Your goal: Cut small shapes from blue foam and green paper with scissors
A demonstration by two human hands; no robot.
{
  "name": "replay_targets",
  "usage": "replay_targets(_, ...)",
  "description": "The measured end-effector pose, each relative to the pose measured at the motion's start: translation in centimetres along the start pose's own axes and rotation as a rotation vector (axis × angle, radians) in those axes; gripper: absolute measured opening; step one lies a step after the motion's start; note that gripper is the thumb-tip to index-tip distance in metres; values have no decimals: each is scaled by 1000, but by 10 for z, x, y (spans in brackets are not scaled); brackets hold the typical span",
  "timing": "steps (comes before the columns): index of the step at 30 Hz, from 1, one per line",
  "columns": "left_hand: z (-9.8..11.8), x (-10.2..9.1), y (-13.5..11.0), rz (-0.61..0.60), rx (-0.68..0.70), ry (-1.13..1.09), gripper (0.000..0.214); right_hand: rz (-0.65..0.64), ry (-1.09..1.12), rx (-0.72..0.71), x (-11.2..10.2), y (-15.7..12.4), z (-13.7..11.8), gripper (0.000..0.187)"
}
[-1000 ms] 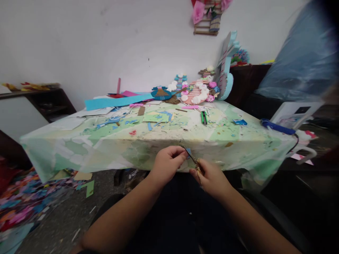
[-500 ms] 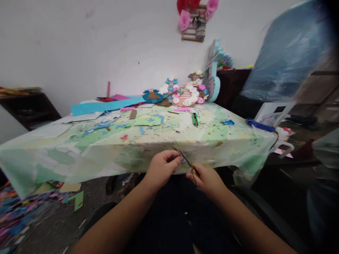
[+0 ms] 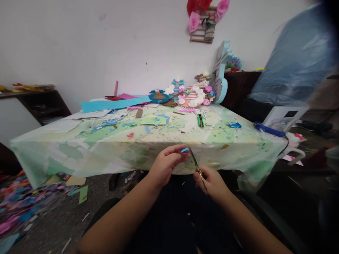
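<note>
Between the fingers of my left hand is a small piece of blue paper, held just past the table's front edge. My right hand is closed around the handles of a pair of scissors, whose blades point up and away from me, close to the blue paper. The blades look nearly closed together. A tiny blue scrap shows below my hands, against my dark clothing.
The cloth-covered table bears a green utility knife, green paper, blue scraps and a long blue strip. Craft guitars stand at the back. A blue glue gun lies at the right edge. Paper scraps cover the floor at left.
The scissors blades have closed, and my left fingers have shifted their hold on the blue paper. A tiny blue scrap now shows below my hands. The view has turned slightly left.
</note>
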State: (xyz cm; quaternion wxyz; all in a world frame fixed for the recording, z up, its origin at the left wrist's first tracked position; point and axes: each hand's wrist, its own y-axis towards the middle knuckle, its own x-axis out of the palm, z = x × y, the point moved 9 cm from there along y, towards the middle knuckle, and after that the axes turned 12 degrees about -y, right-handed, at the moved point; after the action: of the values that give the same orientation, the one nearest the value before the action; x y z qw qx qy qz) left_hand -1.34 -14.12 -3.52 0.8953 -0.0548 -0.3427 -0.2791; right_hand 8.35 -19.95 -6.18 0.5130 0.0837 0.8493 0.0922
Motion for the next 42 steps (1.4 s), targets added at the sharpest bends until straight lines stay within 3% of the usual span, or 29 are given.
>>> replay_targets(6, 4, -8, 5, 59, 86, 211, 13, 29, -73, 29, -7, 0, 5, 30)
replay_targets(12, 2, -5, 6, 17, 82, 495, 21, -22, -185, 46, -7, 3, 6, 29)
replay_targets(25, 1, 12, 1, -151, 117, 1005, 29, -119, -184, 37, 0, 4, 2, 27)
replay_targets(30, 1, 16, 1, -179, 147, 994, 27, -131, -190, 48, 6, 1, 7, 27)
replay_targets(37, -5, 12, 1, -177, 74, 889, 28, -123, -194, 25, 8, 2, 9, 31)
replay_targets(42, -8, -1, 4, -50, 4, 655, 22, -72, -138, 48, 3, 3, 13, 32)
